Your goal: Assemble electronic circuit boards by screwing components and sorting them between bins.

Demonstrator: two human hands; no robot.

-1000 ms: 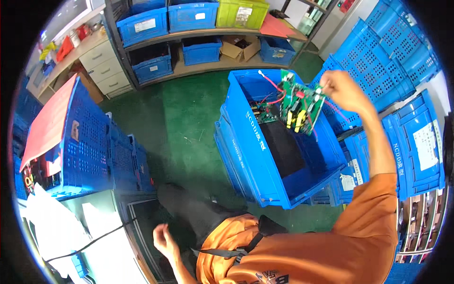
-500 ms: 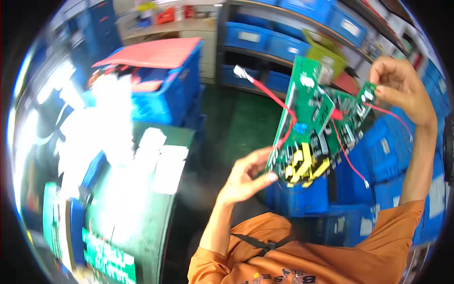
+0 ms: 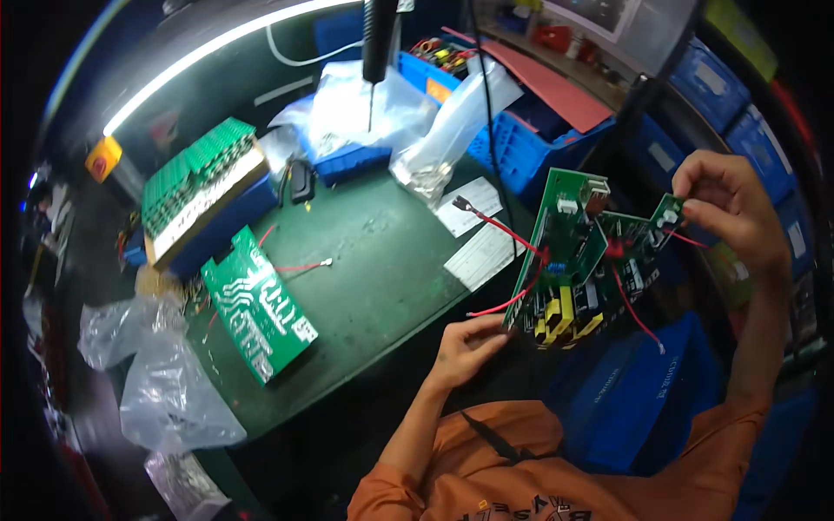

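Note:
A green circuit board (image 3: 565, 234) is held up in front of me, tilted, with yellow-wrapped transformers, capacitors and red wire leads on it. My left hand (image 3: 469, 352) grips its lower left corner, thumb on one side. Out at the far right end, my right hand (image 3: 730, 204) pinches a narrow green tip that carries a white connector. Whether this tip is a separate small board I cannot tell. Another green circuit board (image 3: 256, 304) lies solder side up on the bench, red leads sticking out beside it.
The green-topped workbench (image 3: 373, 286) bears a stack of green boards (image 3: 204, 187), clear plastic bags (image 3: 169, 382) and paper sheets (image 3: 482, 234). A black screwdriver-like tool (image 3: 376, 52) hangs above it. Blue crates (image 3: 512, 148) stand behind and right; a lit tube (image 3: 217, 52) runs overhead.
The view has swung left toward the workbench, bringing its boards and bags into sight. Both hands keep their hold on the circuit board.

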